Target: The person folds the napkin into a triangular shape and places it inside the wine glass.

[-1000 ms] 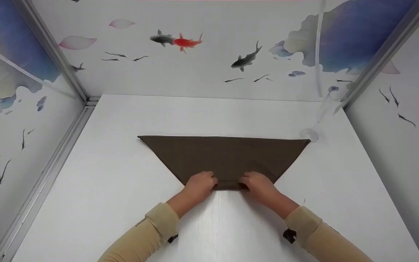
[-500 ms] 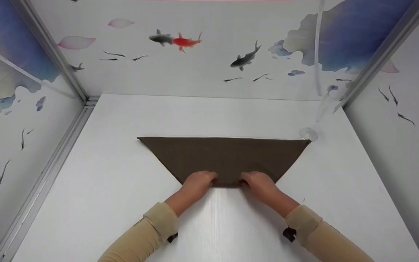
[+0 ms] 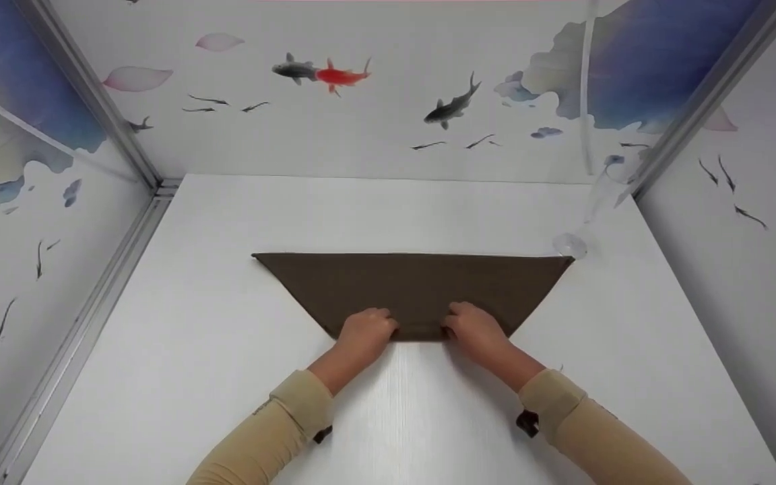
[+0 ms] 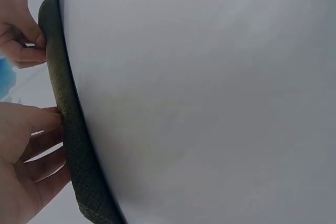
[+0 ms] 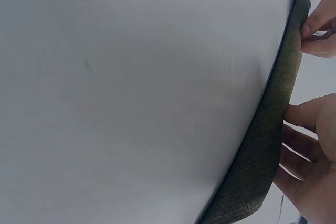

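Note:
A dark brown cloth (image 3: 401, 286) lies flat as a trapezoid, its long straight edge on the far side and its short edge nearest the person. My left hand (image 3: 366, 333) pinches the left part of that near edge, and my right hand (image 3: 475, 330) pinches the right part, a short gap between them. In the left wrist view the near edge shows as a thick rounded roll (image 4: 65, 87), with thumb and fingers along it. The right wrist view shows the same roll (image 5: 268, 129) bulging along its length, fingers of the right hand (image 5: 317, 156) spread against it.
The cloth rests on a white table (image 3: 192, 323). Around it stand white panels with printed fish and blue leaves, joined by metal rails (image 3: 91, 87). A clear round suction-cup-like piece (image 3: 570, 246) touches the cloth's far right corner.
Both hands have moved slightly away from the person, and the near edge has gone with them. The cloth is a little narrower from front to back; its far edge stays nearly in place.

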{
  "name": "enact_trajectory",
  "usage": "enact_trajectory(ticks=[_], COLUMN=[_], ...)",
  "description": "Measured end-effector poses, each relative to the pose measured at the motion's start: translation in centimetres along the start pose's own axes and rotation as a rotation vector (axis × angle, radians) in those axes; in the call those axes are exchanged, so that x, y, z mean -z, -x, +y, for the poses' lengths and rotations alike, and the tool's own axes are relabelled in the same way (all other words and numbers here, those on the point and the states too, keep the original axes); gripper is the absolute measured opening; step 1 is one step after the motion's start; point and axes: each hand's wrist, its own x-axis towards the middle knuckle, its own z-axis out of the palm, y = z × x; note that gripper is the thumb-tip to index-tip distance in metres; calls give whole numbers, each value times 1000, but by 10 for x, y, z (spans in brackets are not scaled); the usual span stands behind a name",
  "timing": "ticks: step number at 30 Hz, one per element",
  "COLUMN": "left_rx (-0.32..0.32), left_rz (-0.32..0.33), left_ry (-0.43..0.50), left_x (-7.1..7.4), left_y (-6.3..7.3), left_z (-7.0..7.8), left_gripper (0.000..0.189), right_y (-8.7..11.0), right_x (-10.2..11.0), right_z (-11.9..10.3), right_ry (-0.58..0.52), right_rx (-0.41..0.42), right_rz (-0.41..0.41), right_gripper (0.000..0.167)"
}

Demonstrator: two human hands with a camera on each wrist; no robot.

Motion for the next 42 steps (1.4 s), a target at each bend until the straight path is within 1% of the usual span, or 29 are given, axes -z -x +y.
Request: enact_trajectory(ticks=[3, 6, 11, 15, 20, 25, 28, 30, 33, 36, 38, 40, 42], left_rx=[-12, -16, -25, -36, -43, -36, -21, -12, 5, 18, 18, 7, -2], left_rz=[-6, -25, -50, -64, -88, -124, -150, -156, -139, -96, -64, -33, -18], left_ry=[9, 16, 32, 39, 31, 57, 71, 72, 80, 80, 72, 41, 3], left_x=[0, 1, 2, 3, 7, 9, 9, 8, 7, 6, 5, 2, 1], left_y=[1, 1, 2, 6, 11, 13, 11, 9, 6, 3, 2, 1, 1], left_z=[-1, -2, -1, 1, 5, 6, 5, 4, 3, 2, 1, 0, 1], left_gripper=[4, 4, 7, 11, 14, 16, 19, 19, 20, 21, 21, 20, 18], right_y=[0, 1, 6, 11, 18, 21, 19, 17, 15, 13, 12, 11, 10], right_x=[-2, -2, -2, -2, -3, -3, -2, -1, 1, 2, 1, 1, 1], right_z=[-1, -2, -4, -5, -7, -8, -9, -9, -9, -9, -8, -7, -7], right_ry=[56, 88, 69, 46, 60, 105, 106, 81, 27, -7, -21, -31, -34], right_rx=[31, 42, 5, 2, 46, 72, 58, 27, -27, -64, -81, -104, -122], right_rz=[-6, -29, -81, -90, -69, -18, 18, 18, -5, -24, -16, 2, 28], right_gripper=[8, 13, 16, 14, 14, 13, 10, 8, 8, 8, 7, 7, 6])
